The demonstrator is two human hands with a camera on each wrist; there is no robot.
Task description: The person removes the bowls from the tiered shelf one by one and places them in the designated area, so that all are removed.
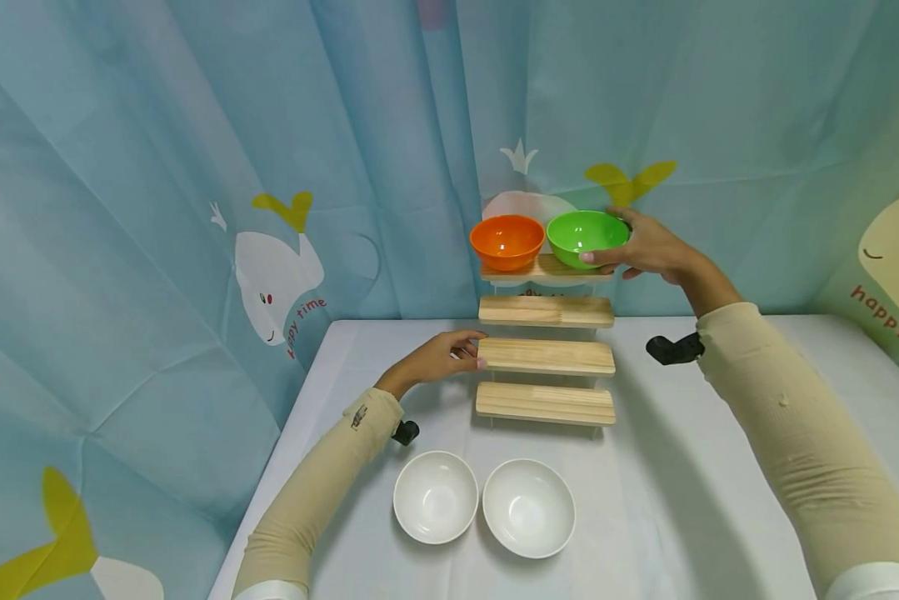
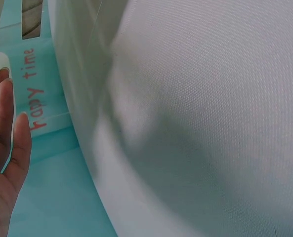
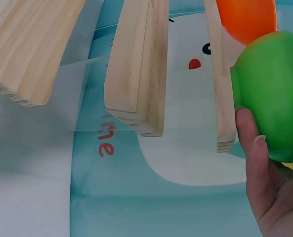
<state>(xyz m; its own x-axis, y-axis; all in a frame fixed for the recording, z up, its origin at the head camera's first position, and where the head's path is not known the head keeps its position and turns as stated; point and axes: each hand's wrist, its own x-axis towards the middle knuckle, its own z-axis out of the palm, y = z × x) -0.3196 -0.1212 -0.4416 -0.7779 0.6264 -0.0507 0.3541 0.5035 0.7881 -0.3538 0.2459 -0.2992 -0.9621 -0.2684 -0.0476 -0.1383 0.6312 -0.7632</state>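
Observation:
On the top board (image 1: 546, 273) of a wooden tiered stand, the right hand (image 1: 647, 247) grips the green bowl (image 1: 586, 237) by its right side, thumb in front and a finger behind the rim. In the right wrist view, fingers of the right hand (image 3: 270, 185) lie against the green bowl (image 3: 272, 94). An orange bowl (image 1: 506, 242) is just left of it. The left hand (image 1: 437, 357) is at the left end of the third board down (image 1: 545, 356), fingers loosely extended and fingertips at its edge. The left wrist view shows the left hand (image 2: 8, 148) with nothing in its palm.
Two white bowls (image 1: 436, 497) (image 1: 529, 508) stand side by side on the white-covered table (image 1: 674, 467), in front of the stand's lowest board (image 1: 545, 403). A blue curtain (image 1: 389, 167) with printed whales hangs directly behind the stand and along the left side.

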